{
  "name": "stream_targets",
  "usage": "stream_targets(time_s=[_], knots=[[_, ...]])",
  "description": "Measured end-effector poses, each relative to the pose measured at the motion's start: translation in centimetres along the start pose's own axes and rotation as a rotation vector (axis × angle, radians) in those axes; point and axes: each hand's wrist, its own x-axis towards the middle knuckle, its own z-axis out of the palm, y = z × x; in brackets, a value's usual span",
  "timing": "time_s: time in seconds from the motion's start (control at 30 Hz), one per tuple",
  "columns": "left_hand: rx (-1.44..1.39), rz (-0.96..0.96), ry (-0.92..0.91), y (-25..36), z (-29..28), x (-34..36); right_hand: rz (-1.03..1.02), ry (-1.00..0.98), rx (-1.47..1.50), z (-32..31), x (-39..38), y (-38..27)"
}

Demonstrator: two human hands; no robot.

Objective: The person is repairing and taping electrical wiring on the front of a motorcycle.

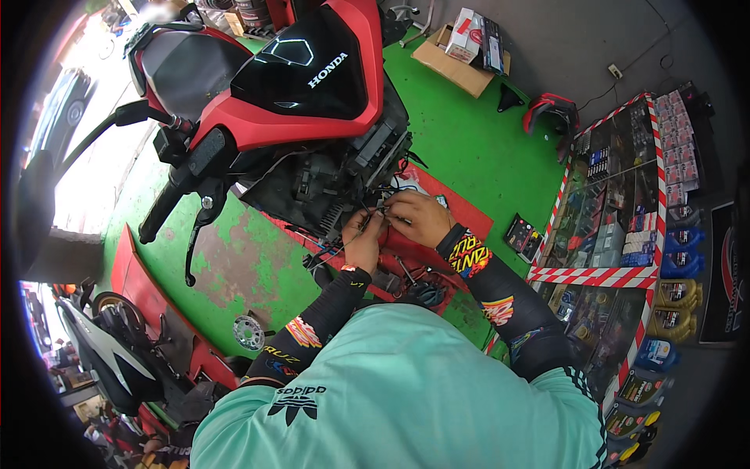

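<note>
Head view: both bare hands are pinching thin dark wires [381, 209] beside the exposed front of a red-and-black scooter [351, 123].

The wires are lying right between the fingertips, below the glossy body panel; their long axis is seeming to run from the scooter across the gap between the hands, though the fingers are hiding much of it. The left hand [363, 244] is closing thumb to fingers on them and is sitting nearer the grey finned metal part [334, 216]; the right hand [420, 219] is drawing its fingertips together on them, nearer the right edge of the flat red platform [471, 222]. Smooth, curved plastic is facing upward, while ribbed metal and loose, flexible cable strands are showing below it.
</note>
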Motion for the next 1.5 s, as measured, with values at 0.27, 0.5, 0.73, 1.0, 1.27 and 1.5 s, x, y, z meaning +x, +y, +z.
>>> stream_targets(time_s=[0.27, 0.5, 0.73, 1.0, 1.27, 1.5], knots=[[-0.072, -0.028, -0.048, 1.1, 0.0, -0.3, -0.047, -0.01, -0.11, 0.1, 0.0, 0.0], [0.153, -0.024, 0.02, 1.8, 0.0, -0.2, -0.048, -0.015, -0.116, 0.1, -0.2, -0.3], [0.32, 0.092, -0.013, 0.3, -0.8, 0.5, 0.104, -0.05, 0.129, -0.7, 1.3, 0.1], [0.319, 0.225, -0.028, -0.1, -0.6, 0.7, 0.069, -0.24, -0.041, -1.4, 2.9, 0.4], [0.236, 0.109, 0.0, 1.5, -0.1, -0.5, 0.014, -0.113, -0.234, -0.7, 2.5, 0.0], [0.467, -0.479, -0.326, 6.6, 0.0, -5.1, 0.014, 0.056, -0.234, 0.6, 1.5, 0.3]])
